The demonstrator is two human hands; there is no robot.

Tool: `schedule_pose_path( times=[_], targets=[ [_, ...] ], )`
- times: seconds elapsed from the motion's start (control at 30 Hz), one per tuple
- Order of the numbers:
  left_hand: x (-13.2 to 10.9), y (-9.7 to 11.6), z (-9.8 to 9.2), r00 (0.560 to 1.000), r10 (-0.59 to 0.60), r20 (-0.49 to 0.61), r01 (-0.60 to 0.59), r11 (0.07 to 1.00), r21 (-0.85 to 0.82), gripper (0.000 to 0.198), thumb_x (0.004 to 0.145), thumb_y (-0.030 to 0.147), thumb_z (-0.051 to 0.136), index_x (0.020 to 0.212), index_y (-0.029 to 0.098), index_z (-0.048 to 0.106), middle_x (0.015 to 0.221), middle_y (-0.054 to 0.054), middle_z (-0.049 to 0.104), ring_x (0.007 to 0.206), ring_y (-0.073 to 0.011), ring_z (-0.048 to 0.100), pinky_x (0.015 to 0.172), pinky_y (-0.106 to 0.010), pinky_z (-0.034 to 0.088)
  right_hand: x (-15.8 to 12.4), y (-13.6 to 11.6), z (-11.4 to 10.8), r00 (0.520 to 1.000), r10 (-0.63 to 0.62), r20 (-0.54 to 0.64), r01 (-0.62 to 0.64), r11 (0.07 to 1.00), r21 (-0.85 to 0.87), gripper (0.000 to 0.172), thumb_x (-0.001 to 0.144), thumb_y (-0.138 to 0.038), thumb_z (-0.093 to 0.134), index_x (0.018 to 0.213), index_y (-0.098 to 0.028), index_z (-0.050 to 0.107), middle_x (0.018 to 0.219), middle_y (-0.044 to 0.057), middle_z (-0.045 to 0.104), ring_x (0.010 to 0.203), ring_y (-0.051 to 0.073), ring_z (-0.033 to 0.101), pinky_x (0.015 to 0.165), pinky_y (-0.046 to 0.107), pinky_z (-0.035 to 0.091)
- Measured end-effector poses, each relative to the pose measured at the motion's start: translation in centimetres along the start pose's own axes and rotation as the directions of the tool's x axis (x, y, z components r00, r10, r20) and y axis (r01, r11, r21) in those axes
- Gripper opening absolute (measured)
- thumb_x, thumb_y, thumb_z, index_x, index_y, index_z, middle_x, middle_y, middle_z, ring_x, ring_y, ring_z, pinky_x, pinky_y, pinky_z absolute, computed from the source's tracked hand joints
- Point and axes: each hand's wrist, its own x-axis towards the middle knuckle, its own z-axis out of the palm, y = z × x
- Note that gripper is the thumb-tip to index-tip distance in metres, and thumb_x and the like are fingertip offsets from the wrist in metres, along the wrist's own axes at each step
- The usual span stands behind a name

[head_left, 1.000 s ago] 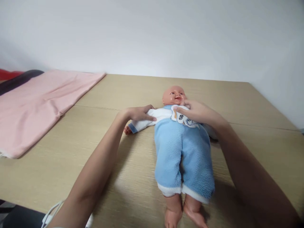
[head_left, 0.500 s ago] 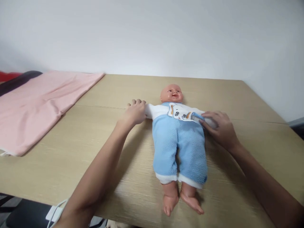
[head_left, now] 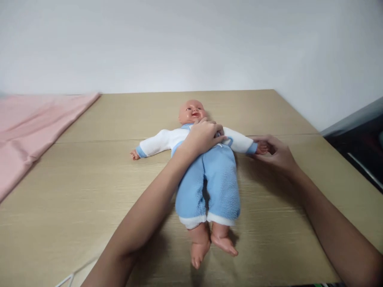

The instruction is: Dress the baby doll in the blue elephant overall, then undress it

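Note:
A baby doll (head_left: 209, 179) in a blue and white fleece suit lies on its back on the wooden table (head_left: 89, 179), head towards the wall, arms spread out to both sides. My left hand (head_left: 203, 135) rests on the doll's chest, fingers curled into the cloth just below its chin. My right hand (head_left: 277, 153) pinches the doll's small hand at the end of the right-side sleeve. The doll's bare feet point towards me.
A pink cloth (head_left: 36, 123) lies spread over the table's left side. The white wall runs along the table's far edge. A dark piece of furniture (head_left: 359, 139) stands beyond the right edge. A white cable (head_left: 67, 279) shows at the bottom left.
My left hand has moved from the doll's left-side sleeve to its chest. My right hand slid outward along the other sleeve to the doll's hand. The view has shifted to the right.

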Motion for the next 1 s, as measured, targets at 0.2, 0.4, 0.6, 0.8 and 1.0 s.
schedule_pose_path(
  times=[0.2,0.4,0.6,0.8,1.0],
  targets=[
    [0.8,-0.4,-0.3,0.971,0.215,0.102,-0.214,0.977,-0.018,0.028,0.108,0.047,0.078,0.109,0.020,0.082,0.112,-0.015,0.077,0.113,-0.0369,0.065,0.101,-0.046,0.045,3.2,-2.6,0.0,0.997,-0.046,-0.064,0.055,0.989,0.139,0.055,0.067,-0.052,0.107,0.110,-0.036,0.077,0.102,0.004,0.084,0.096,0.035,0.082,0.099,0.057,0.072],
    [0.4,0.9,-1.0,0.935,0.352,0.040,-0.333,0.913,-0.236,0.027,0.116,0.043,0.066,0.124,0.021,0.080,0.114,-0.012,0.077,0.112,-0.0331,0.070,0.100,-0.041,0.047,6.6,-4.4,2.6,0.998,-0.065,-0.026,0.069,0.955,0.288,0.055,0.069,-0.049,0.108,0.105,-0.034,0.070,0.096,0.003,0.084,0.102,0.033,0.084,0.106,0.054,0.070],
    [-0.1,1.3,-1.1,0.892,0.421,-0.163,-0.449,0.863,-0.230,0.024,0.115,0.043,0.068,0.113,0.022,0.080,0.106,-0.010,0.077,0.104,-0.0282,0.071,0.099,-0.039,0.051,5.6,-5.3,6.6,0.974,-0.227,0.020,0.216,0.946,0.240,0.052,0.076,-0.057,0.104,0.097,-0.028,0.066,0.101,0.005,0.078,0.096,0.028,0.078,0.085,0.041,0.068],
    [0.4,0.7,-0.7,0.960,0.148,-0.239,-0.239,0.878,-0.415,0.028,0.110,0.047,0.075,0.099,0.022,0.071,0.096,-0.003,0.079,0.089,-0.0204,0.070,0.085,-0.033,0.053,2.8,-5.3,7.1,0.944,-0.302,0.135,0.238,0.903,0.357,0.020,0.095,-0.042,0.087,0.112,-0.032,0.084,0.125,0.006,0.076,0.121,0.032,0.073,0.108,0.045,0.063],
    [1.1,0.1,0.0,0.990,-0.048,-0.136,0.010,0.964,-0.266,0.024,0.111,0.042,0.072,0.104,0.020,0.071,0.109,-0.008,0.082,0.100,-0.0231,0.071,0.092,-0.035,0.053,1.9,-6.0,8.9,0.980,0.139,0.144,-0.199,0.609,0.768,0.038,0.093,-0.060,0.083,0.082,-0.029,0.063,0.092,0.003,0.068,0.097,0.026,0.071,0.096,0.040,0.065]
  ],
)
